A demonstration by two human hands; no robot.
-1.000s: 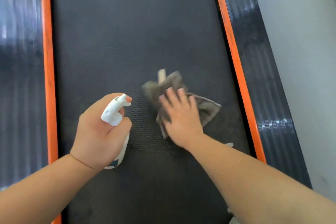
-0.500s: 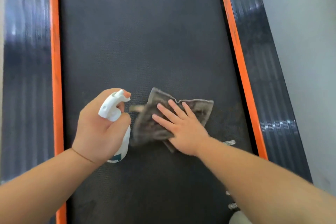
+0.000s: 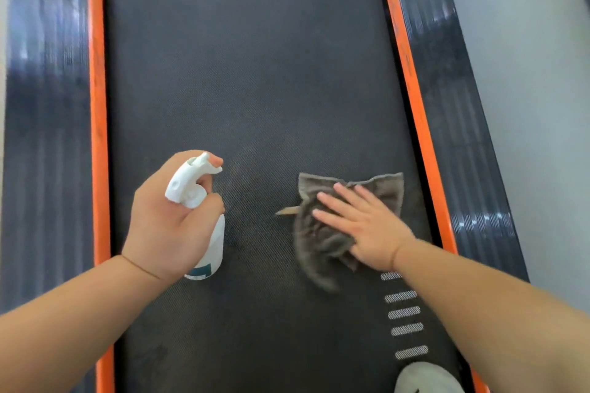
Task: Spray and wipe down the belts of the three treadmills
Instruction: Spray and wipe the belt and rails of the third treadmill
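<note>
Belt (image 3: 255, 73) runs down the middle, with a left rail (image 3: 48, 137) and a right rail (image 3: 453, 124) flanking it. Left hand (image 3: 162, 226) holds the spray bottle (image 3: 191, 182) over the belt's left part. Cloth (image 3: 316, 242) lies on the belt to the right, well apart from the bottle. Right hand (image 3: 367, 226) rests flat on top of it.

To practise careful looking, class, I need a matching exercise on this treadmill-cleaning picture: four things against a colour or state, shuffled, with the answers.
Things:
1. bottle
2. cloth
3. belt
4. side strip

Descriptions:
A. orange
B. pressed under the flat right hand
C. gripped by the left hand
D. black

Pairs: 1-C, 2-B, 3-D, 4-A
</note>
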